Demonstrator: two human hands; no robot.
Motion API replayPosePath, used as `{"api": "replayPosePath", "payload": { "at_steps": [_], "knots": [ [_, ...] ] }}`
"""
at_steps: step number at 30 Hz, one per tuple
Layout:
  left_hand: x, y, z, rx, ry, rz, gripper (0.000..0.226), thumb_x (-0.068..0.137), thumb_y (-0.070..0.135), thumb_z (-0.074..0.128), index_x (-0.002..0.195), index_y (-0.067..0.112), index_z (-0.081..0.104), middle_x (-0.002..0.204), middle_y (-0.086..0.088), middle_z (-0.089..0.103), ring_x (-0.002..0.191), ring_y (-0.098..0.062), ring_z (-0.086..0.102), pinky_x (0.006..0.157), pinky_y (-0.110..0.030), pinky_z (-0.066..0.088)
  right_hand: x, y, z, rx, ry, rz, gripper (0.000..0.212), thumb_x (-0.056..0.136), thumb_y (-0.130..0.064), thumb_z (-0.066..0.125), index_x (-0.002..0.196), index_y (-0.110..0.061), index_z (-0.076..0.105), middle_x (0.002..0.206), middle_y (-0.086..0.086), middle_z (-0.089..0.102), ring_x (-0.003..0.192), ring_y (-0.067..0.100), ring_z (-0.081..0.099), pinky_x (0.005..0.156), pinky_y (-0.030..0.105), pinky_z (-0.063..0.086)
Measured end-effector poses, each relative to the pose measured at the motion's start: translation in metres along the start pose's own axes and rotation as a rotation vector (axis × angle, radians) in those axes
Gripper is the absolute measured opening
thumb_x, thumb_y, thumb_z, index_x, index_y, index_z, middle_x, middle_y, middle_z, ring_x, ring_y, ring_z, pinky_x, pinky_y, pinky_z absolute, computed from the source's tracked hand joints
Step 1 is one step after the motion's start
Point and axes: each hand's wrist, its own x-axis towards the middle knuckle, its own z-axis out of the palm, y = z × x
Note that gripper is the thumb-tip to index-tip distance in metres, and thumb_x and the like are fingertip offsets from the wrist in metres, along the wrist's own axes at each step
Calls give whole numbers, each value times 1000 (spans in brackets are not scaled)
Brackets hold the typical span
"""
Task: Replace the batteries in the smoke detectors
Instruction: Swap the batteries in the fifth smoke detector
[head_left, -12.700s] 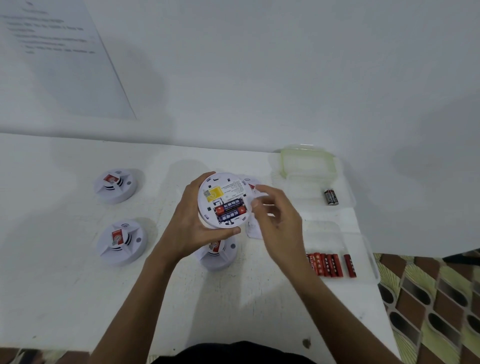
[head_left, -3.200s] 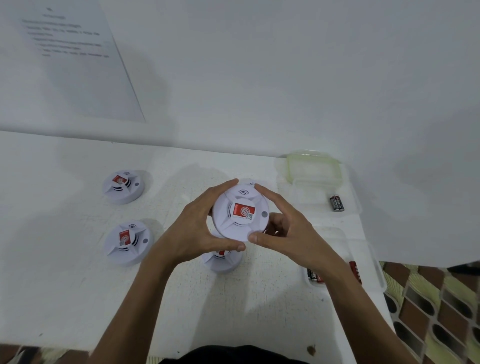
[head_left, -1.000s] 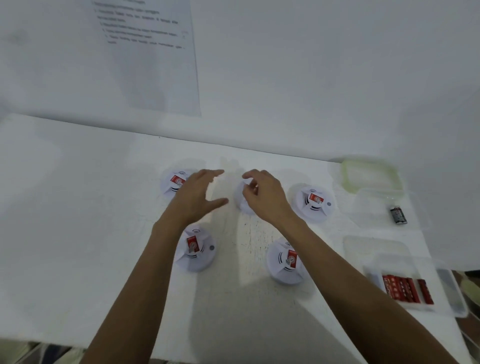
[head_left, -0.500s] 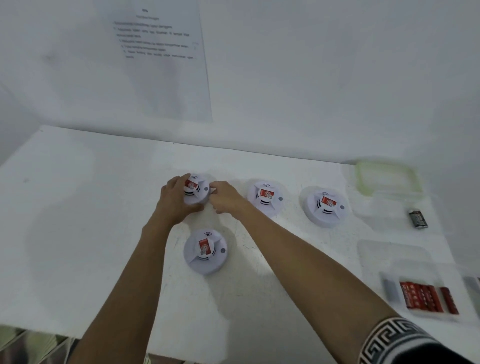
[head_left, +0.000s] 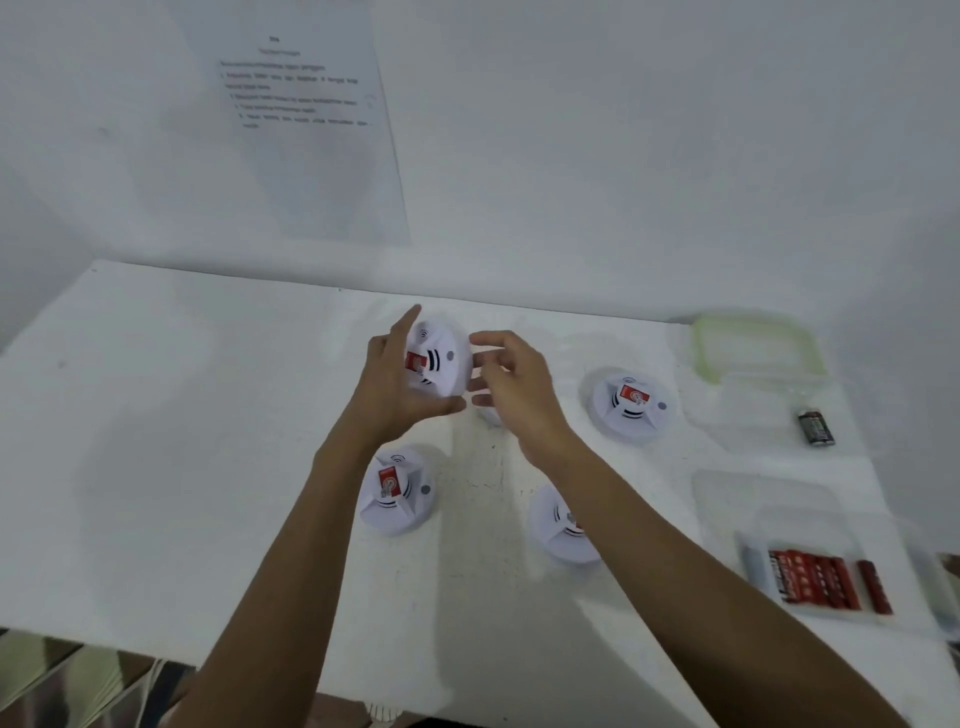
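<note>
Dim, flat light; soft shadows; perhaps slight motion blur.

Left hand (head_left: 395, 389) grips 1 white smoke detector (head_left: 442, 358), lifted off the table (head_left: 156, 441) and tilted on edge. Right hand (head_left: 519, 389) sits just right of it, fingers loosely curled; contact unclear. Flat on the table: near-left detector (head_left: 397, 491), near-centre detector (head_left: 556, 525) half under the right forearm, right detector (head_left: 631, 402). Red batteries (head_left: 821, 577) in a clear tray (head_left: 753, 558), near right; 1 dark battery (head_left: 815, 427) farther back.

Five smoke detectors (head_left: 448, 366) (head_left: 397, 491) (head_left: 631, 402) (head_left: 545, 522) (head_left: 489, 415), one nearly hidden; one green-rimmed container (head_left: 698, 345); red batteries (head_left: 821, 579) too blurred to count.
</note>
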Motion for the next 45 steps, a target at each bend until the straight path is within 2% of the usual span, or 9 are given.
{"api": "replayPosePath", "payload": {
  "at_steps": [3,7,12,18,22,27,33,40,45],
  "knots": [
    [-12,29,11,-17,-30,101,119,50,43,88,146,31,19,138,-2,37,112,-11,42,86,-18,40,-23,-5,-27,70,36,-81,33,95,-1,43,110,-19,65,99,5,71,86,23,70,79,37,60],
    [-26,61,26,-89,-68,202,109,49,49,85,139,30,28,135,12,40,116,-10,46,96,-31,47,-49,-7,-64,86,69,-170,30,94,3,46,105,-14,68,93,6,72,83,22,69,74,30,58],
    [-43,93,52,-204,-131,309,100,57,32,87,135,27,25,123,38,37,113,6,47,85,-8,44,-66,1,-101,-130,68,-136,23,92,-29,64,115,-29,62,118,-11,63,103,4,60,74,7,50],
    [-51,115,79,-304,-177,345,99,59,23,89,137,26,27,131,19,43,123,-11,46,93,-19,46,-91,3,-133,-81,39,-150,49,78,-37,78,121,-41,55,121,-21,58,109,1,58,83,19,55],
    [-49,129,94,-309,-257,306,95,65,1,83,142,10,28,136,5,44,122,8,43,94,-7,38,-101,8,-146,-127,173,-209,62,70,-32,86,111,-58,47,118,-21,49,107,-9,53,77,10,51],
    [-48,139,112,-261,-277,328,98,60,49,82,140,34,27,141,10,42,130,-4,40,106,-20,34,-107,20,-154,-157,249,-226,73,70,-29,85,130,-42,46,122,-10,40,110,-8,48,75,-2,42],
    [-47,143,124,-232,-247,371,96,60,48,78,141,27,30,142,4,43,131,-15,41,109,-45,35,-107,34,-164,-199,249,-260,76,73,-30,83,134,-42,42,130,-12,37,125,12,44,94,24,50],
    [-46,151,126,-270,-205,413,87,64,67,70,137,48,27,141,10,41,131,-12,40,109,-29,33,-106,36,-166,-228,249,-285,78,76,-26,79,141,-38,38,134,-13,31,129,10,37,85,-1,41],
    [-47,154,124,-331,-206,390,83,64,74,66,135,52,30,137,31,40,129,1,39,104,-14,32,-102,32,-171,-251,185,-285,74,78,-24,76,140,-41,40,137,-15,28,130,6,31,84,0,39]
  ]
}}
